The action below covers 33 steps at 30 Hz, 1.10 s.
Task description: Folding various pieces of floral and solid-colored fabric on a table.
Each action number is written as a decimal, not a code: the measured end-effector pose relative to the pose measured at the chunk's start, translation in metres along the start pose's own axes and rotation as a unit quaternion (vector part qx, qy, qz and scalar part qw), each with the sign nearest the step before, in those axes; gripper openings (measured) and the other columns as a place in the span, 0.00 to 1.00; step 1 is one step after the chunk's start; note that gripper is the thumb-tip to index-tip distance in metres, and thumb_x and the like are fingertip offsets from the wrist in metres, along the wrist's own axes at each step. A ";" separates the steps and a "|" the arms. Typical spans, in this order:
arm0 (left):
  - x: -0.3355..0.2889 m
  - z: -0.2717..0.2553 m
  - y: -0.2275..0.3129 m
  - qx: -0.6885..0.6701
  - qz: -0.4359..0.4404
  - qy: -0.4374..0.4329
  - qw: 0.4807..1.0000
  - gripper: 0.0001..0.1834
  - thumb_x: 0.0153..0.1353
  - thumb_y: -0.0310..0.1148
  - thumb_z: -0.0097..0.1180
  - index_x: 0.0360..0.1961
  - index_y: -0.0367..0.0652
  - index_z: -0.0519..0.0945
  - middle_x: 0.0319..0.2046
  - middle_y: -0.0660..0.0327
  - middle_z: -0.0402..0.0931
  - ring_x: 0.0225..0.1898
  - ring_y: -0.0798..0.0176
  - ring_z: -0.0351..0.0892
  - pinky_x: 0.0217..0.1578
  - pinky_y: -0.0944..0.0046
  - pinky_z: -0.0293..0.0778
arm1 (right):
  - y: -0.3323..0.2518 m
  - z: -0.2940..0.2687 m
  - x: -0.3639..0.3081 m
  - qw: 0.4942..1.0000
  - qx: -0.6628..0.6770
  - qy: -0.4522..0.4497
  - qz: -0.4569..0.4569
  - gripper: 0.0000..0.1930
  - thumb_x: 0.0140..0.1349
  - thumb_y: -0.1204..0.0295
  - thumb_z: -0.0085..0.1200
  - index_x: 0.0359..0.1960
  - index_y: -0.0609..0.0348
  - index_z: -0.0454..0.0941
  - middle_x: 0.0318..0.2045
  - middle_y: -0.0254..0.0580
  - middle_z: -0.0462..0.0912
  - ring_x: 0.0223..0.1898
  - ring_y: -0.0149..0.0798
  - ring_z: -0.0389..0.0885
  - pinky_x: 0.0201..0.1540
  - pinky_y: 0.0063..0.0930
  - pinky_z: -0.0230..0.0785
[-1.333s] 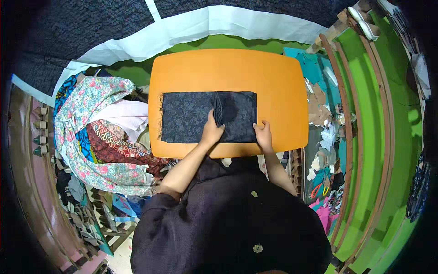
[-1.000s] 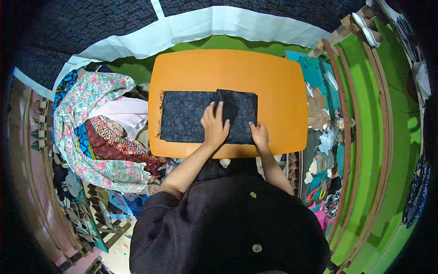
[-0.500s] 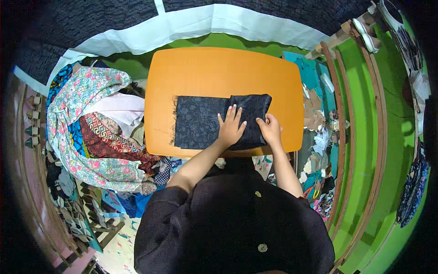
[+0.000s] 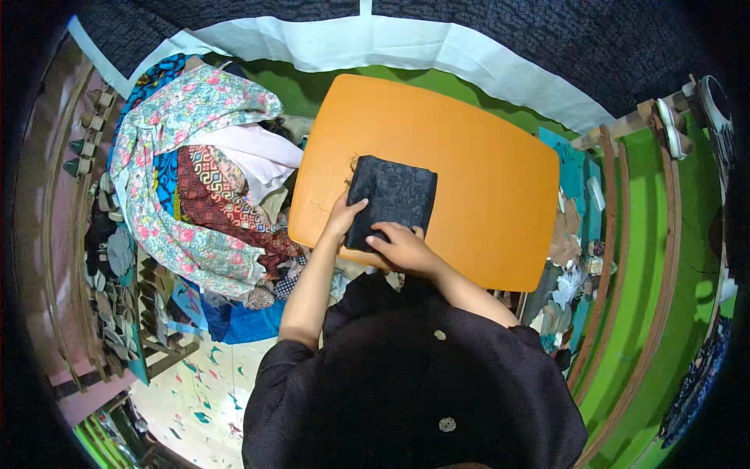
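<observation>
A black patterned cloth (image 4: 400, 191), folded into a compact rectangle, lies on the near left part of an orange table (image 4: 484, 180). Loose black threads fray out at its far left corner. My left hand (image 4: 342, 217) grips the cloth's left edge, thumb on top; its other fingers are mostly hidden at the edge. Across the near part of the cloth rests my right hand (image 4: 408, 248), palm down, with thumb and fingers apart on the fabric.
Left of the table is a heap of fabrics with a floral cloth (image 4: 144, 184) and a pale pink cloth (image 4: 266, 156). Wooden shelf rails (image 4: 613, 250) run along the green wall at right. Scraps (image 4: 203, 417) litter the floor.
The cloth's left part has been folded over to the right, making a smaller rectangle. My left hand moved to its left edge; my right hand came onto its near part. The view has turned.
</observation>
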<state>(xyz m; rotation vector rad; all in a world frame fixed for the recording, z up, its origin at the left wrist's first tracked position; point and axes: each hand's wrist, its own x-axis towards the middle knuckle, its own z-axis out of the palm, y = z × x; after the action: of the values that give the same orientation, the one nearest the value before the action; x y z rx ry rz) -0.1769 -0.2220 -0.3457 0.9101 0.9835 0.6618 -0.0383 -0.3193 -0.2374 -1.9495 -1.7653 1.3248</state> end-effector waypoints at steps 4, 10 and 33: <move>0.002 0.001 0.010 0.130 0.077 0.002 0.988 0.19 0.55 0.29 0.54 0.48 0.34 0.70 0.42 0.56 0.75 0.42 0.61 0.74 0.46 0.68 0.68 | 0.044 0.000 -0.004 0.994 0.024 0.089 0.067 0.24 0.58 0.51 0.44 0.49 0.53 0.70 0.51 0.44 0.71 0.56 0.44 0.65 0.57 0.49 0.44; -0.007 0.017 0.016 0.522 0.094 0.240 0.813 0.31 0.47 0.46 0.59 0.49 0.38 0.70 0.43 0.45 0.72 0.47 0.45 0.68 0.48 0.51 0.65 | 0.106 0.015 0.013 0.925 0.141 0.306 0.174 0.33 0.54 0.56 0.51 0.57 0.61 0.57 0.53 0.56 0.66 0.56 0.51 0.63 0.57 0.46 0.51; 0.017 0.000 -0.002 0.381 -0.014 0.114 0.918 0.25 0.44 0.39 0.65 0.38 0.30 0.74 0.35 0.44 0.77 0.39 0.48 0.77 0.41 0.58 0.71 | 0.119 -0.049 0.049 0.860 0.488 0.145 0.034 0.27 0.46 0.76 0.60 0.51 0.63 0.65 0.42 0.46 0.75 0.45 0.37 0.74 0.50 0.27 0.63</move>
<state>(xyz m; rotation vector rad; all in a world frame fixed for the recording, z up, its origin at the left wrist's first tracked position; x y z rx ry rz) -0.1700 -0.2088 -0.3541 1.5160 1.5059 0.3491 0.0737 -0.2885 -0.3117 -1.4746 -0.6294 1.4258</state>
